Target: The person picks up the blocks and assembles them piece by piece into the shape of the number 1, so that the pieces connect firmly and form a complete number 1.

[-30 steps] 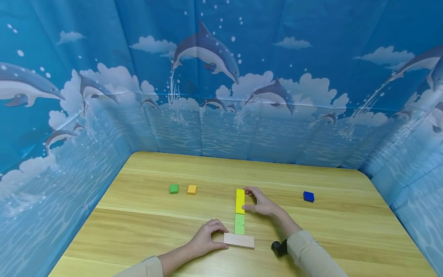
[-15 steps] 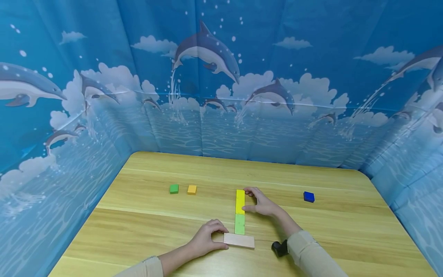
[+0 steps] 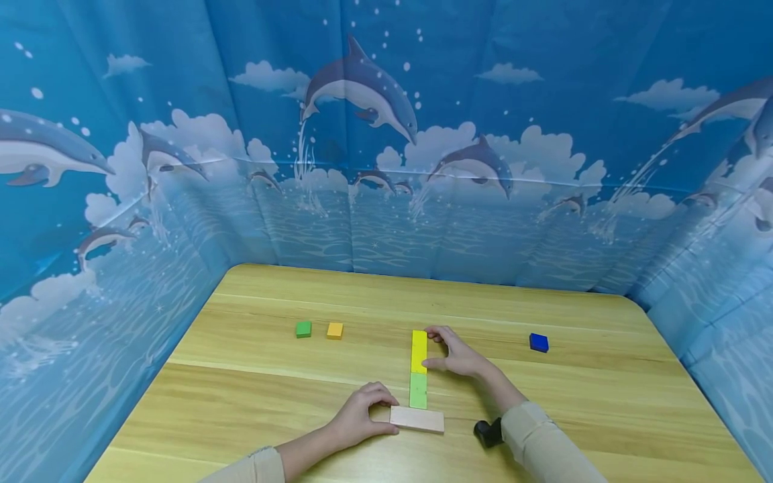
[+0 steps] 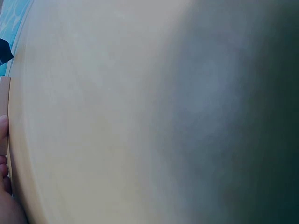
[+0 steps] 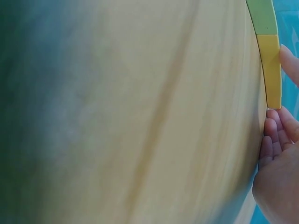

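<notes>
A plain wooden block [image 3: 417, 419] lies crosswise near the front of the table, and my left hand [image 3: 359, 416] pinches its left end between thumb and fingers. Beyond it, a light green block [image 3: 418, 390] and a longer yellow block [image 3: 419, 349] run in a line away from me. My right hand [image 3: 461, 354] is at the yellow block's right side, thumb on the edge and fingertips by the far corner. In the right wrist view, the thumb [image 5: 288, 60] touches the yellow block [image 5: 271, 70] and the fingers meet its end. Only part of my left hand [image 4: 7, 205] shows in the left wrist view.
A small green block [image 3: 304, 329] and an orange block [image 3: 335, 331] lie at the left on the wooden table [image 3: 241, 389]. A blue block [image 3: 539, 343] lies at the right. A black rounded object [image 3: 488, 434] is by my right sleeve. A dolphin-print curtain [image 3: 386, 201] surrounds the table.
</notes>
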Demonstrator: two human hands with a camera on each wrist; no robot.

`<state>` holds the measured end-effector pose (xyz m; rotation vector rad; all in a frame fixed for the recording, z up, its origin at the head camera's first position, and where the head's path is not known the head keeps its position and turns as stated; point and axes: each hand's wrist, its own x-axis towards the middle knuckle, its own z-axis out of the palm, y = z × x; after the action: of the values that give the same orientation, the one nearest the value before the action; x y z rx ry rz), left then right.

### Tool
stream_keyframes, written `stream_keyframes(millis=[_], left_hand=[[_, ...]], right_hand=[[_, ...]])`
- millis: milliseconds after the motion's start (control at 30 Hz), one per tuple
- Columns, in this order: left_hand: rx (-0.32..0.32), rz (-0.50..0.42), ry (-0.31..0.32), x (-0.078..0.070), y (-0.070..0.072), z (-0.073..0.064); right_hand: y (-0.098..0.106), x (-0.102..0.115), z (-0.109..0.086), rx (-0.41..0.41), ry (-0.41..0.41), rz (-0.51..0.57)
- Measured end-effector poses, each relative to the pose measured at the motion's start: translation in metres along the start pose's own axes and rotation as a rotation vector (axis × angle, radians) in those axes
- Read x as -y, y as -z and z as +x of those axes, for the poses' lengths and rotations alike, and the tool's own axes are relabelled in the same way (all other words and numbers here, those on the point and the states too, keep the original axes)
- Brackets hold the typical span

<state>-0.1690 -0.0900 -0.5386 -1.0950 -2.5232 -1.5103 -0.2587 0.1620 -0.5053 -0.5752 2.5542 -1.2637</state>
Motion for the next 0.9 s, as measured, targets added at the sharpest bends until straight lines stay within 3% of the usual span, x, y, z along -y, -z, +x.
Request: stream_keyframes(millis=[267, 400, 700, 900], left_hand=[[-0.003, 0.006, -0.005, 0.004, -0.001, -0.002], [-0.008, 0.015, -0.005, 0.003, -0.002, -0.002], [-0.002, -0.011, -0.028, -0.031, 0.011, -0.003], [-0.014, -0.005, -0.049, -0.036, 0.013, -0.004]], right_hand=[[0.000, -0.002, 0.000, -0.016, 0.022, 0.077], [0.003, -0.003, 0.002, -0.093, 0.061, 0.160], [0.021, -0.007, -0.004, -0.280, 0.111, 0.162], [0.038, -0.014, -0.015, -0.381, 0.114, 0.146]])
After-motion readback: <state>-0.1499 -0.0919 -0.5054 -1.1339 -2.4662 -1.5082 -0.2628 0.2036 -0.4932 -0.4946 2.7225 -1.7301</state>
